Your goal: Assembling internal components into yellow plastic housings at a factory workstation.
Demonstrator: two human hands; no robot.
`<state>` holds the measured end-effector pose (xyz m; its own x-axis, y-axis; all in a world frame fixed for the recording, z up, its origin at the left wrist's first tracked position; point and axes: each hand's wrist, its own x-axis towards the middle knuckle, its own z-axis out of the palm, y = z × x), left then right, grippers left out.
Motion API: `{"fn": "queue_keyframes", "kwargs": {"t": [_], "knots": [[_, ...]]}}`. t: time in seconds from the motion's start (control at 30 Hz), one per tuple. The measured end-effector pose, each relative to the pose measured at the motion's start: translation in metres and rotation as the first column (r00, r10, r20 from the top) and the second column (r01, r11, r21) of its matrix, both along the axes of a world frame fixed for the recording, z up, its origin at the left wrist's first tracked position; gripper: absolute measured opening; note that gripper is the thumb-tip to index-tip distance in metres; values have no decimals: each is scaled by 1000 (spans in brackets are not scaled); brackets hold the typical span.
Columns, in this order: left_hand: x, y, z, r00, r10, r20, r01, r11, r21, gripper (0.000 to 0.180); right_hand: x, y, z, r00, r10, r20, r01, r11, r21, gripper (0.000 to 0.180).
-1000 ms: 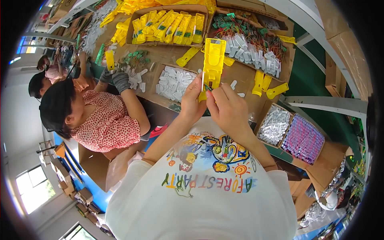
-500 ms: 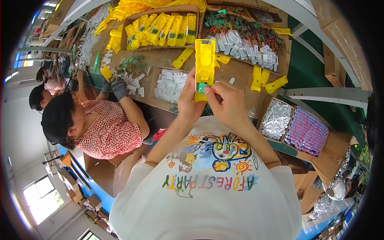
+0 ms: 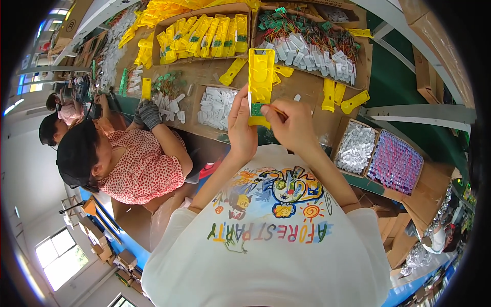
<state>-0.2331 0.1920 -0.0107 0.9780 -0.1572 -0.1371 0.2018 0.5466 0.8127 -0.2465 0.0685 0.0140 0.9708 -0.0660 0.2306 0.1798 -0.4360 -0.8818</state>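
Observation:
I hold a long yellow plastic housing [image 3: 261, 77] upright in front of my chest. My left hand [image 3: 240, 128] grips its lower left edge, thumb along the side. My right hand [image 3: 292, 125] pinches at the bottom right of the housing, where a small green circuit board [image 3: 256, 109] sits in it. A thin wire runs under my right fingertips.
The cardboard-covered bench holds a box of yellow housings [image 3: 204, 33], a box of white parts with wired green boards [image 3: 312, 46], loose yellow pieces [image 3: 340, 97], a tray of white parts [image 3: 215, 105], and silver [image 3: 356, 148] and purple [image 3: 395, 162] trays at right. A co-worker in a dotted shirt [image 3: 138, 163] sits left.
The yellow housing and both my hands have shifted slightly left and lower in view. My right fingers have closed in on the green board at its bottom.

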Motion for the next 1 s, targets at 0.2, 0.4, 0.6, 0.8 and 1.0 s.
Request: {"fn": "queue_keyframes", "kwargs": {"t": [0.2,0.4,0.6,0.8,1.0], "knots": [[0,0,-15,987,77,141,-104,975,197,38,2,2,-9,995,-20,-99,32,991,130,18],[0,-7,8,995,12,-103,-19,998,-64,36,-3,18,-5,966,-135,220,130,991,38,21],[1,-5,12,990,-48,-134,25,986,-167,36,0,14,-2,981,-130,147,120,990,76,21],[-4,-7,11,995,12,-101,-28,986,-166,37,3,13,-1,987,-94,134,87,995,56,20],[1,1,7,998,-4,-68,0,998,-55,38,9,-1,4,991,91,-93,-82,991,103,17]]}}
